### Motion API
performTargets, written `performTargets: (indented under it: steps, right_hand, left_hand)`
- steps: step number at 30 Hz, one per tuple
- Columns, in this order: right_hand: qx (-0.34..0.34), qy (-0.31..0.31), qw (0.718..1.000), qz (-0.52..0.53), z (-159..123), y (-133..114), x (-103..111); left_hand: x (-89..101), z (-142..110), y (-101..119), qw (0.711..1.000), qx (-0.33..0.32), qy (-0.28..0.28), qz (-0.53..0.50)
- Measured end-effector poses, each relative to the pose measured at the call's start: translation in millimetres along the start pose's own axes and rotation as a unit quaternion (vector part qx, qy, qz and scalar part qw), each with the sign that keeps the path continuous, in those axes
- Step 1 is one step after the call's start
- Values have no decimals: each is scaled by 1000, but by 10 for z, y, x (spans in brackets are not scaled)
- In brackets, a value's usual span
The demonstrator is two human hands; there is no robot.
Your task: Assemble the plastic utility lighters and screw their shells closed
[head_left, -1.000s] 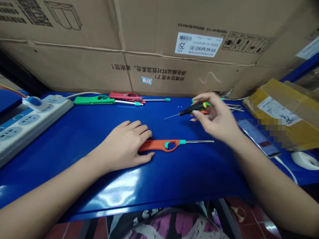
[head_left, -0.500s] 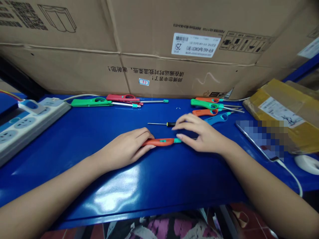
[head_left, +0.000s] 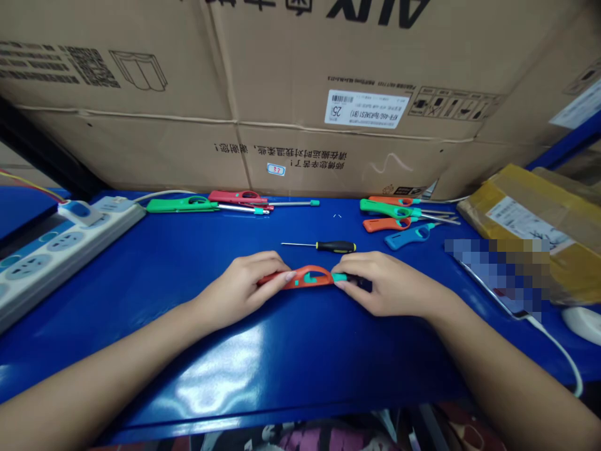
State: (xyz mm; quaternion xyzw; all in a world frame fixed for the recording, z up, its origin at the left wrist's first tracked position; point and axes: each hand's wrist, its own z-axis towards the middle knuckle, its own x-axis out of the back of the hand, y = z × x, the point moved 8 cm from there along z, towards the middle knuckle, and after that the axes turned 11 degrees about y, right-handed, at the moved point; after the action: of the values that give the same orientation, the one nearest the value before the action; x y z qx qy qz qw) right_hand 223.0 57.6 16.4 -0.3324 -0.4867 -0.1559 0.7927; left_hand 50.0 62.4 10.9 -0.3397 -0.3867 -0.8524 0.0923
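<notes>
An orange long-nosed lighter [head_left: 307, 277] with a teal trigger lies across the middle of the blue table [head_left: 197, 250]. My left hand [head_left: 244, 289] pinches its handle end. My right hand [head_left: 385, 288] closes over its teal collar and metal tube, which is hidden under the fingers. Just behind it, apart from both hands, a small screwdriver [head_left: 328, 246] with a black and yellow handle lies on the table.
Green and red lighters [head_left: 211, 202] lie at the back left; several more lighters [head_left: 399, 216] are at the back right. A white power strip [head_left: 51, 241] is on the left. Cardboard boxes [head_left: 300, 94] wall the back. A phone [head_left: 498, 275], a yellow parcel [head_left: 535, 219].
My right hand laid the screwdriver down on the table, then came down onto the orange lighter's tube end. My left hand's fingers closed round the handle.
</notes>
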Motion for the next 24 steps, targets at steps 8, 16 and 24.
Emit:
performTargets:
  steps: [8, 16, 24]
  right_hand:
    - [55, 59, 996, -41, 17, 122, -102]
    - [82, 81, 987, -110, 159, -233, -171]
    - [53, 147, 965, -213, 67, 254, 346]
  left_hand:
    - [28, -12, 24, 999, -16, 34, 22]
    - [-243, -18, 131, 999, 13, -32, 35]
    - [367, 158, -189, 972, 14, 25, 235]
